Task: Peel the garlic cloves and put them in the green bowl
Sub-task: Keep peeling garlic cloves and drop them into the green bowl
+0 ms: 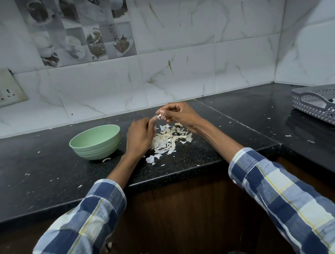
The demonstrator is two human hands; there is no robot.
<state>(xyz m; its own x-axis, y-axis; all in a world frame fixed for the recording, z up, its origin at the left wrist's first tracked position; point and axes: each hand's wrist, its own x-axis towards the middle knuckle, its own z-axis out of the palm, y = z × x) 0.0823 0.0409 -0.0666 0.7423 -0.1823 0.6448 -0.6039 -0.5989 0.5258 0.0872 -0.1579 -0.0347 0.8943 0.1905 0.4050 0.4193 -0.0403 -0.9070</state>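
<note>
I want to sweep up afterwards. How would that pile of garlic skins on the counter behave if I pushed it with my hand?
The garlic skins look thin, papery and curled, so they are probably very light and would scatter rather than slide together. Stray flakes already dot the counter, which suggests they drift easily. Some might cling to your hand.

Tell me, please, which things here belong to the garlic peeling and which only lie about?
Belong to the job:
- garlic clove, pinched between both hands
- left hand
- right hand
- green bowl
- heap of peels

Only lying about:
- grey basket
- wall socket
</note>
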